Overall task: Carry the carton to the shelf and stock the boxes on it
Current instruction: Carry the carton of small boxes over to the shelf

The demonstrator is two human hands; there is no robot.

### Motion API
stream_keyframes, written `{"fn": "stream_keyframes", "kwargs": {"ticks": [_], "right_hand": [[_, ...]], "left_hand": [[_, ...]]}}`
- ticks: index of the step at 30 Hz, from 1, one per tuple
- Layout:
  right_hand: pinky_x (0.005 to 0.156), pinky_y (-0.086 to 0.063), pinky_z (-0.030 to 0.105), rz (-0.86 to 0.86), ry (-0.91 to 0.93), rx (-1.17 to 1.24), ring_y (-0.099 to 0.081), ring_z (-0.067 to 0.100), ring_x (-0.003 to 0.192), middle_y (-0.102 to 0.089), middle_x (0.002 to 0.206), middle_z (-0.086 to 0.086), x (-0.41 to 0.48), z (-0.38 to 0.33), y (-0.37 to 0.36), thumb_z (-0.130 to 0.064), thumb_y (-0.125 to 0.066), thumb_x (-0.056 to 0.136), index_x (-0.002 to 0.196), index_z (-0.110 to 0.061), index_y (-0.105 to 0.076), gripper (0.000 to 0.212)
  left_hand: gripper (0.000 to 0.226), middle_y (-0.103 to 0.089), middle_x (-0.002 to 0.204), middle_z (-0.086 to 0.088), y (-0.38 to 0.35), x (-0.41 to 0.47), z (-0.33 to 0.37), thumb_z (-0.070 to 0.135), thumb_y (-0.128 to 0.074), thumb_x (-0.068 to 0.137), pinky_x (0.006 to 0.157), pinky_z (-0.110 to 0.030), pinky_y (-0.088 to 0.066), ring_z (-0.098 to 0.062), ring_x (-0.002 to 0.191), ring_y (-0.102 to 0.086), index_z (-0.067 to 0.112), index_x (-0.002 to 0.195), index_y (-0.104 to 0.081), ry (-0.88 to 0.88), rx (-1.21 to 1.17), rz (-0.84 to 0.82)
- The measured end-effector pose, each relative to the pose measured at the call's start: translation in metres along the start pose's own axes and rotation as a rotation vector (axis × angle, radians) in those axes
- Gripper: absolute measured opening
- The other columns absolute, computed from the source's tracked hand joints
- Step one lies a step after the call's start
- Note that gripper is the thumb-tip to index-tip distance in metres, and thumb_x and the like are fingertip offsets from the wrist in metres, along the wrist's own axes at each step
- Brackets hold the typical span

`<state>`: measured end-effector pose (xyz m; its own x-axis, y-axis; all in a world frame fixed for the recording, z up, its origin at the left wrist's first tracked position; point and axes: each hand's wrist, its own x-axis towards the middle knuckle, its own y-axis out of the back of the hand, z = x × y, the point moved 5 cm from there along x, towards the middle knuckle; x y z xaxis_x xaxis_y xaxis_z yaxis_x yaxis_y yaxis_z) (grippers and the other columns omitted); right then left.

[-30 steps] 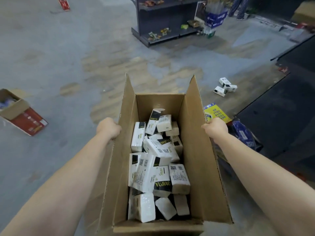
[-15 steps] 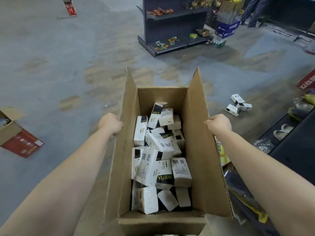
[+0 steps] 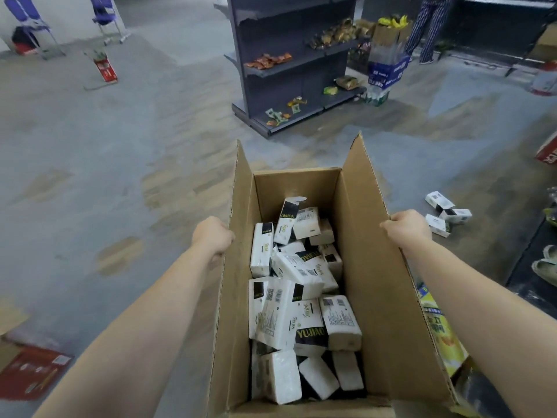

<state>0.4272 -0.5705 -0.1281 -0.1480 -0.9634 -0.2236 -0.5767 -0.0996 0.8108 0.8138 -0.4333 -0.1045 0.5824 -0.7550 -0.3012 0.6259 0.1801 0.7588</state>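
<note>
One carton, boxes loose inside; left grip and right grip clench its side walls. Shelf nearer than before: carry underway, stocking pending.

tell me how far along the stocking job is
Done: the carton is picked up, the left hand and right hand gripping its side walls. In hand: the carry, with the shelf ahead across the floor. Left: reaching it and stocking the boxes, which lie piled in the carton.
</note>
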Motion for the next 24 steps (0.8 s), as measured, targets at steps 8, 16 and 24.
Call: {"fn": "stream_keyframes", "kwargs": {"ticks": [8, 16, 24], "right_hand": [[0.062, -0.045, 0.031, -0.008, -0.036, 0.023, -0.066, 0.035, 0.088, -0.070, 0.086, 0.021, 0.113, -0.045, -0.020, -0.016, -0.060, 0.085, 0.089, 0.004, -0.070, 0.023], [0.057, -0.040, 0.029, -0.018, -0.086, 0.023, -0.056, 0.028, 0.066, -0.066, 0.076, 0.019, 0.232, -0.078, -0.007, -0.016, -0.059, 0.084, 0.081, 0.005, -0.067, 0.023], [0.054, -0.036, 0.027, 0.039, -0.180, 0.063, -0.052, 0.027, 0.066, -0.058, 0.072, 0.012, 0.320, -0.086, 0.016, -0.015, -0.057, 0.087, 0.087, 0.004, -0.068, 0.022]], "left_hand": [[0.039, -0.041, 0.048, -0.009, -0.010, 0.128, 0.068, 0.002, -0.059, 0.083, 0.039, -0.020, -0.027, -0.023, 0.036, -0.037, 0.010, 0.052, -0.037, -0.028, 0.066, -0.024], [0.031, -0.048, 0.052, -0.013, -0.036, 0.240, 0.158, 0.005, -0.061, 0.084, 0.043, -0.023, -0.032, -0.028, 0.045, -0.048, 0.006, 0.057, -0.046, -0.031, 0.074, -0.058], [0.031, -0.046, 0.051, -0.011, -0.071, 0.332, 0.252, 0.003, -0.057, 0.086, 0.042, -0.020, -0.029, -0.022, 0.038, -0.038, 0.010, 0.058, -0.044, -0.106, 0.128, -0.094]]}}
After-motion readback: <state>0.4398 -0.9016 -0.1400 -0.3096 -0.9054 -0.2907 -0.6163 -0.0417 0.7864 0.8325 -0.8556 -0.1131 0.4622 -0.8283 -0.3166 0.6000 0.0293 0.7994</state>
